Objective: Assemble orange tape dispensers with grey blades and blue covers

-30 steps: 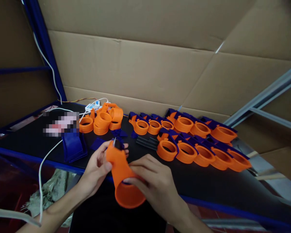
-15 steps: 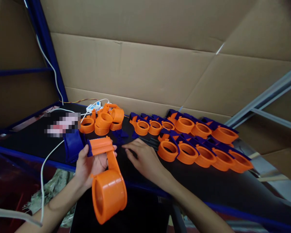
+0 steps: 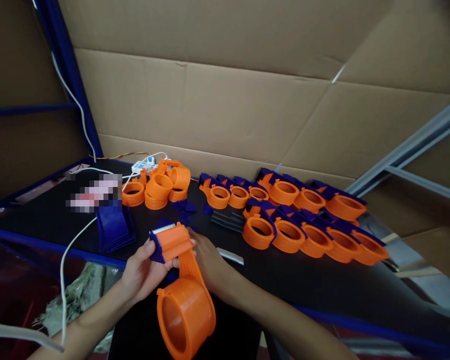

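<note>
My left hand [image 3: 142,272] grips the head of an orange tape dispenser [image 3: 182,295], which has a serrated blade edge and a blue side piece at its top. Its round orange drum hangs toward me, over the table's front edge. My right hand [image 3: 206,257] is closed against the dispenser's head and neck from the right; what its fingertips hold is hidden. A small grey metal strip [image 3: 230,256] lies on the black table [image 3: 303,280] just right of my right hand.
Two rows of assembled orange-and-blue dispensers [image 3: 303,225] fill the right of the table. A heap of bare orange dispenser bodies [image 3: 157,186] sits at the back left, with blue parts [image 3: 114,227], black strips [image 3: 227,220] and a white cable [image 3: 71,245]. Cardboard walls stand behind.
My right hand left the dispenser, reached toward the black strips, and came back to the dispenser's head. A grey metal strip now lies on the table. My left hand turned the dispenser blade-up.
</note>
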Available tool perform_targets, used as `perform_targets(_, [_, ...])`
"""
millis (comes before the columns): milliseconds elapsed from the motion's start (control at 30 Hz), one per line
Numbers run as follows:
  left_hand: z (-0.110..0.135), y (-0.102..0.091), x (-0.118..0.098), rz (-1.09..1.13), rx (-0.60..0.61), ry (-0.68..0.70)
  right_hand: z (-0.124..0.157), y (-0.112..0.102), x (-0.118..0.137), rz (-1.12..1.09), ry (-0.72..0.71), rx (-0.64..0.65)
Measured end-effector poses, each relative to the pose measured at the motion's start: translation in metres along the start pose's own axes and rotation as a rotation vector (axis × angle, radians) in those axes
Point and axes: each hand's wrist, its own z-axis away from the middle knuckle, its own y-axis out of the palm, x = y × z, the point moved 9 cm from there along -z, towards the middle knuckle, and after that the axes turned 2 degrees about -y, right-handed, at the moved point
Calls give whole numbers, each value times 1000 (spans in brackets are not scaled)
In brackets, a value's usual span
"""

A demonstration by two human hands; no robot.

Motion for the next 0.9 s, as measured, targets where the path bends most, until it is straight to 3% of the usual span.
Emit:
perform_targets(267, [4,10,7,21,46,-89,10,-3,10,8,-52,111])
perform_targets(567, [3,13,-8,16,-18,-10,56,-12,22,-26,14,152])
perform_targets(633, [2,11,-9,1,-14,-8,64,-28,10,-63,105,106])
perform_targets(800, [-4,1,-12,-56,-87,34,75,-107,-44,-174,429,-289])
perform_targets(900, [-8,-2,-7,-148,-147,28,72,-119,-53,-370,497,-282])
